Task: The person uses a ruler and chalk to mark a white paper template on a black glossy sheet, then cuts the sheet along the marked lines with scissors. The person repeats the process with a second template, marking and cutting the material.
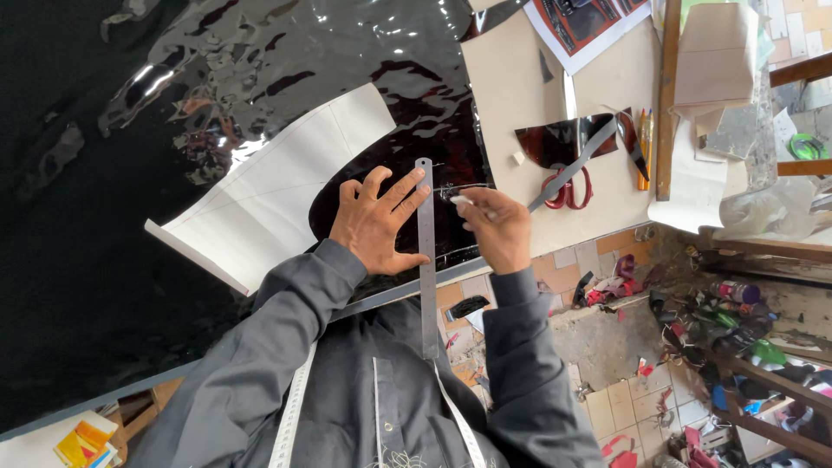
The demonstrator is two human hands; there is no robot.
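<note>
**Marking glossy black sheet along a steel ruler**

The left hand [374, 221] lay flat with fingers spread, pressing down on the glossy black sheet [260, 61] and steadying the steel ruler [425, 260] with its fingertips. The ruler ran lengthwise between the two hands, its near end overhanging the table edge toward the person's chest. The right hand [496, 230] was pinched around a small white marking piece [460, 200], its tip touching the black sheet just right of the ruler.

No container showed near the hands. Left of the left hand, a white paper pattern [269, 191] lay on the black sheet, one corner passing under the wrist. Beyond the right hand, on the bare beige tabletop [503, 87], sat red-handled scissors [565, 189] just beside a cut piece of dark glossy material [559, 139], with a long grey strip [576, 165] lying slantwise across both. Farther right lay pencils [645, 143] against a wooden batten [666, 95]. A white tape measure [293, 407] hung around the person's neck, below both hands. Scraps littered the tiled floor [607, 347] below the right hand.
</note>
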